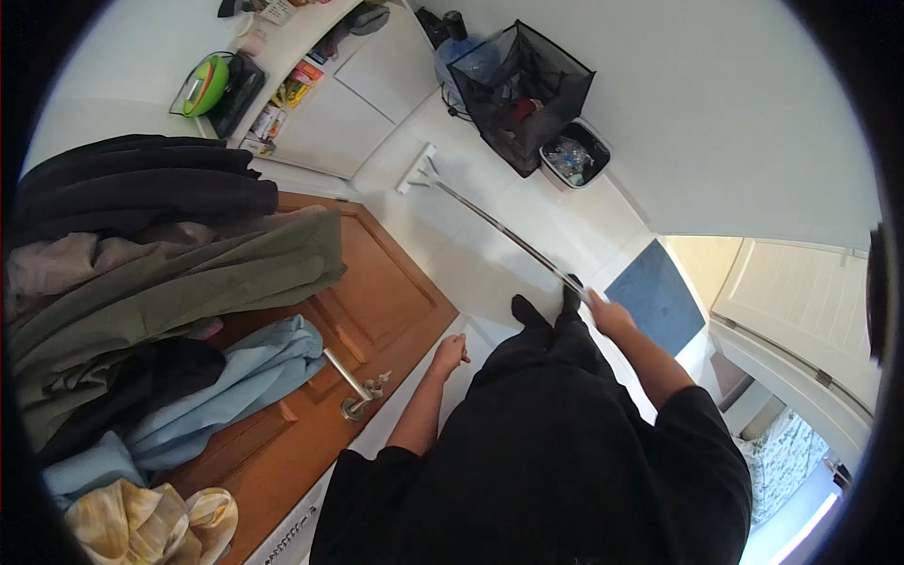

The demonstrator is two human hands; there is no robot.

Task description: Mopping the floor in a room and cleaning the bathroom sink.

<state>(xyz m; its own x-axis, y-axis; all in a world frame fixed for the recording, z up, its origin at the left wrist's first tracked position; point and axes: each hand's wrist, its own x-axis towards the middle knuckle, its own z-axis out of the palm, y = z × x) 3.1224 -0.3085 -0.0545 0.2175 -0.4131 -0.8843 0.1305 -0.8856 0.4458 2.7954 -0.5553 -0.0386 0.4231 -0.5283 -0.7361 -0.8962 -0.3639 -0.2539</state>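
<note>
My right hand [609, 316] is closed around the handle of a floor mop or squeegee [510, 235], near my feet in the picture. The long metal pole runs up and to the left, and its flat white head [417, 169] lies on the pale tiled floor by the white cabinet. Beside my body, over to the left, my left hand [450, 353] hangs with its fingers curled in; nothing shows in it. It is close to the edge of the brown wooden door [395, 282].
Clothes [176, 268] hang over the door, which has a metal lever handle [345, 374]. A black mesh hamper [487, 92] and a small trash bin [600, 169] stand by the wall. A blue mat [657, 296] lies right of my feet. A white cabinet [339, 123] is at upper left.
</note>
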